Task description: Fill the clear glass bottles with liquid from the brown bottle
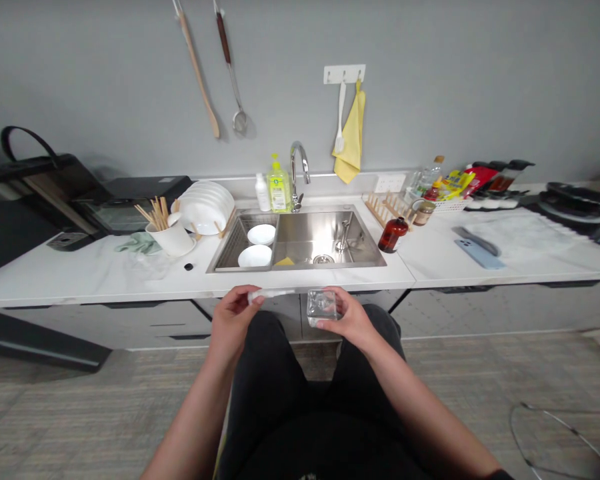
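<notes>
In front of the counter edge, my left hand [235,312] pinches a thin, whitish, partly see-through flat piece [275,292] between thumb and fingers. It points right, toward my other hand, and its exact kind is not plain. My right hand [350,315] grips a small clear square container [321,305] from its right side, fingers behind and thumb at the lower front. The two held things are close together above my lap. Just beyond them lies the steel sink [310,230], holding two white bowls [255,256] on its left side and a yellow sponge [285,262].
Left of the sink stand a white chopstick holder [171,239], a rack of white plates [207,203] and a green cloth [139,243]. A black cap [188,267] lies nearer. To the right are an amber bottle [393,235], a phone [479,253] and a condiment basket [450,204].
</notes>
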The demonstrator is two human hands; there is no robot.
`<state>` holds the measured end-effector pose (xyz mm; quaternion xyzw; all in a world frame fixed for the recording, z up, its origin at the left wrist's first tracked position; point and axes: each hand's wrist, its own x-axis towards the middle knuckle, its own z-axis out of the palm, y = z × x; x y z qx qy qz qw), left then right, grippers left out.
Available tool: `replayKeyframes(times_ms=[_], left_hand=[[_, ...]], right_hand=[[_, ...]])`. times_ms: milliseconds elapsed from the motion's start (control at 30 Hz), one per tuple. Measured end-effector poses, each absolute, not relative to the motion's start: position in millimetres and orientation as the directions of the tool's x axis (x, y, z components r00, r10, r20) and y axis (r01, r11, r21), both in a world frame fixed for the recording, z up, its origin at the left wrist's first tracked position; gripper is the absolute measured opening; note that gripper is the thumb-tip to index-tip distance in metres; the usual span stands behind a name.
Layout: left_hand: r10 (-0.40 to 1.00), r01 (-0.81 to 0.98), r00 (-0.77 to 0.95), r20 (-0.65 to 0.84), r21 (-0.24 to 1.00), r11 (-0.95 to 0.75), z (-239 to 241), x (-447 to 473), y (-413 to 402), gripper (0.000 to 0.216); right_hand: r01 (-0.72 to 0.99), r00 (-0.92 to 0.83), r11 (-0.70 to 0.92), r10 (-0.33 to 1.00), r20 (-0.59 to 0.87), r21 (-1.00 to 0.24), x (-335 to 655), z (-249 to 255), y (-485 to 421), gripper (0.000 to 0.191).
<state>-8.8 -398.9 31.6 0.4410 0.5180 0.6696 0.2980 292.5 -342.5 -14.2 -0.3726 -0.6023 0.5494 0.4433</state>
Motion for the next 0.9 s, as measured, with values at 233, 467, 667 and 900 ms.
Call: replayKeyframes(times_ms=[233,467,667,900], left_hand=[[0.570,0.267,-0.803,0.173,0.960,0.086,-7,-165,-387,0.046],[0.479,0.591,-0.797,0.367,0.636,0.496,-13,-287,-342,0.024],[0.540,0.686,-0.722,0.432,0.546,0.481,-36,-296,-314,0.018],[0.578,0.744,-0.666,0.471,0.477,0.468,-49,-300,-308,0.037]], right_hand=[[0.005,-0.299,0.105,0.949,0.098,-0.994,288,-24,-330,0.087],[0.009,-0.284,0.084,0.956,0.078,-0.996,293,-27,-321,0.084],[-0.006,-0.260,0.056,0.964,0.056,-0.998,306,-26,-315,0.083],[-0.041,-0.258,0.035,0.965,0.044,-0.999,307,-31,-309,0.082]])
